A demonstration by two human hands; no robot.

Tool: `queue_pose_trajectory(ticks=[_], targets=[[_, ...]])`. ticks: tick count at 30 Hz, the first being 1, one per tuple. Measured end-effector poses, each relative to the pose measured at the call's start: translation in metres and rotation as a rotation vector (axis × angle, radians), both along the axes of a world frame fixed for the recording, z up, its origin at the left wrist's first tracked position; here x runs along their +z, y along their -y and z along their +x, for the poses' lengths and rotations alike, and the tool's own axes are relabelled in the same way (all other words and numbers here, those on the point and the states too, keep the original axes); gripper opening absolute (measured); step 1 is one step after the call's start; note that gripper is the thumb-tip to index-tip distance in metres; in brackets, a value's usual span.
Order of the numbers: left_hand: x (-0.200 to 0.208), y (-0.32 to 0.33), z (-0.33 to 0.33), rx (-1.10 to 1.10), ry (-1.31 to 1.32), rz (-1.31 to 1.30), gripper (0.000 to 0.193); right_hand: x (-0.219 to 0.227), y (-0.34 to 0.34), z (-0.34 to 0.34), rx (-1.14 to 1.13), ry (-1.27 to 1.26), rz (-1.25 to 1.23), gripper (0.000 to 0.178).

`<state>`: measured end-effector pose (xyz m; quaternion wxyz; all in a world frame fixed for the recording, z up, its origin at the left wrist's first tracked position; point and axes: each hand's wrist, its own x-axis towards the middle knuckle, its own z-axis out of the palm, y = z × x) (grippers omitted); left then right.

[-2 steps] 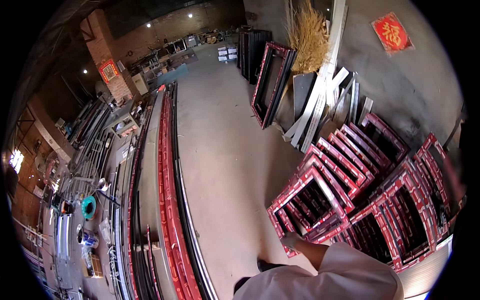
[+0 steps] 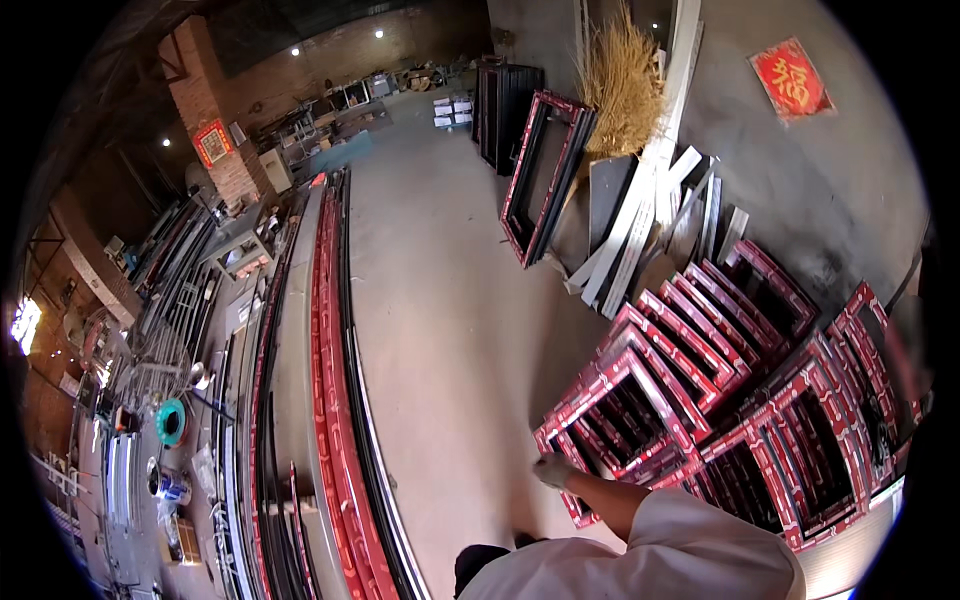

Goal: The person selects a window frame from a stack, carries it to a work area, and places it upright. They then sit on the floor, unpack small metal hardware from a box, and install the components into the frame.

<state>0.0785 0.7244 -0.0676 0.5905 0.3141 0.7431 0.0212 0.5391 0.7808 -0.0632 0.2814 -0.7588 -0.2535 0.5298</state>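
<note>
My right hand (image 2: pixel 552 470), which looks to be in a grey glove, reaches out from a white short sleeve (image 2: pixel 705 540). It is beside the lower left edge of the front red-patterned rectangular frame (image 2: pixel 655 378). Its fingers are too small and dark to make out, and I cannot tell whether it touches the frame. Several similar frames lean in a row behind that one. To the right, another leaning group of red frames (image 2: pixel 790 510) stands close to my arm. My left hand is not in view.
Long red-wrapped bars (image 2: pixel 345 480) lie along the floor at left, beside black and silver profiles. A green coil (image 2: pixel 171 422) and a bucket (image 2: pixel 170 482) are farther left. White strips (image 2: pixel 640 225), a straw broom (image 2: pixel 622 90) and a tall frame (image 2: pixel 543 180) lean at the wall.
My right hand has moved left, away from the front frame's lower corner area, with more forearm showing. The view has tilted slightly, so the scene sits a little lower.
</note>
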Motion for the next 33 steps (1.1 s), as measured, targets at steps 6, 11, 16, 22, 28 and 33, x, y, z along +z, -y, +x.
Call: queue_pose_trajectory(ticks=[6,11,16,22,28,33], targets=[[-0.041,-0.186,0.025,-0.067,0.003,-0.070,0.020,0.050,-0.238,-0.005,0.177,0.244,0.388,0.029],[-0.085,-0.379,0.012,-0.133,0.015,-0.113,0.022,-0.057,-0.293,0.041,0.154,0.391,0.158,0.034],[-0.060,-0.665,0.041,0.240,0.257,-0.016,0.027,-0.076,-0.262,0.098,-0.500,-0.003,-0.402,0.026],[0.010,-0.936,0.191,0.044,0.192,0.416,0.041,-0.098,-0.338,0.130,-0.961,-0.061,-0.555,0.040],[-0.102,-1.027,0.240,0.053,0.206,0.104,0.021,-0.246,-0.535,0.193,-0.525,0.030,-0.545,0.037],[-0.114,-1.117,0.344,-0.226,0.025,-0.042,0.023,-0.207,-0.847,0.356,-0.194,0.135,-0.178,0.021]])
